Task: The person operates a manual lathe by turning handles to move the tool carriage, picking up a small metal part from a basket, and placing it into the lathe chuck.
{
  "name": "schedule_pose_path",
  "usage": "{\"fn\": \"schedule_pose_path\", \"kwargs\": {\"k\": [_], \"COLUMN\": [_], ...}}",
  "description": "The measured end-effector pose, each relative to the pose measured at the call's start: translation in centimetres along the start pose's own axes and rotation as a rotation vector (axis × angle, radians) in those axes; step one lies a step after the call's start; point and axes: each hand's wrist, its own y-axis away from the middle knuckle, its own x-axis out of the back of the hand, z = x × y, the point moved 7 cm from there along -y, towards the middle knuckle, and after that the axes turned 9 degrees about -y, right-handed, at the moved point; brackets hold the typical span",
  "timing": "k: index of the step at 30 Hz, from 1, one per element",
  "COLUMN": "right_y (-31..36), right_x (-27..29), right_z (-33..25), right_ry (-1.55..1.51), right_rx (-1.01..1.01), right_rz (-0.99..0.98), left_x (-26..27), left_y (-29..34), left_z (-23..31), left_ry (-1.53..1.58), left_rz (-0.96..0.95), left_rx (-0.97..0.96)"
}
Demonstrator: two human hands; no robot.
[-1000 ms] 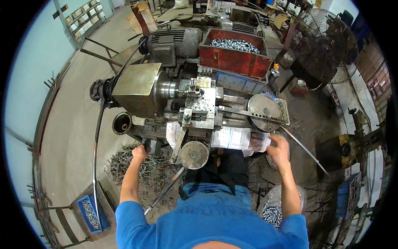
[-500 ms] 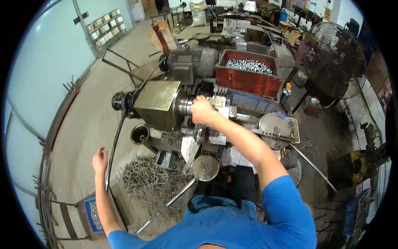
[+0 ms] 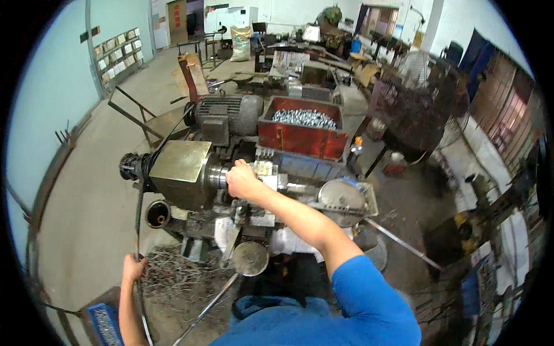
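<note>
A: At the lathe (image 3: 231, 184), where is the right hand (image 3: 242, 180)?

B: On the chuck (image 3: 218, 176), just right of the lathe's boxy grey headstock (image 3: 179, 173). The arm reaches up from the blue sleeve (image 3: 369, 300) across the front of the lathe.

A: How do its fingers (image 3: 234, 172) sit?

B: Curled and close together, laid over the chuck's rounded face. The back of the hand faces the camera, so I cannot tell whether the fingertips pinch anything small underneath.

A: And the left hand (image 3: 134, 269)?

B: Low, off the lathe's left front corner. It is closed around a thin dark lever (image 3: 138, 225), which rises from the hand toward the headstock's left end. The fingers wrap the lever, pressed together; the thumb side is hard to make out.

A: What lies about the lathe?

B: Below it, beside the left hand, a heap of curled metal swarf (image 3: 173, 274) on the floor. Just behind the lathe, a red bin (image 3: 303, 138) filled with bright metal parts. Behind the headstock, a grey motor (image 3: 228, 115). At the lathe's front, a round handwheel (image 3: 250, 258) with a long rod slanting down from it. At its right end, a round metal disc (image 3: 341, 196) on a tray. Lower left of the swarf, a blue crate (image 3: 104, 323).
</note>
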Motion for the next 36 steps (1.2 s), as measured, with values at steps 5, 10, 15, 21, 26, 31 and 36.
{"fn": "schedule_pose_path", "kwargs": {"k": [5,10,15,21,26,31,36], "right_y": [3.9,8.2,14.5,34.3,58.7,73.6,72.6], "right_x": [9.0,14.9,19.9,14.3,2.0,-10.0,-11.9], "right_z": [5.1,17.2,13.9,15.6,14.3,1.7,-4.9], "right_ry": [-0.193,-0.053,-0.141,-0.138,-0.317,-0.335,-0.489], "right_rx": [0.077,-0.375,-0.103,-0.419,-1.271,-1.532,-1.179], "right_rz": [0.291,0.511,0.799,0.589,0.212,-0.293,-0.384], "left_x": [-0.8,-2.1,-1.2,-1.9,-2.3,-2.9,-2.5], "left_y": [-1.3,-2.7,-1.2,-3.0,-3.9,-4.4,-4.1], "left_z": [-3.6,-1.8,-2.2,-4.0,-4.6,-5.5,-5.2], "left_ry": [0.164,0.366,0.433,0.437,0.468,0.512,0.492], "left_rz": [0.063,-0.026,0.006,-0.192,-0.247,-0.315,-0.281], "left_rx": [-0.080,-0.123,-0.145,-0.085,-0.059,-0.067,-0.053]}}
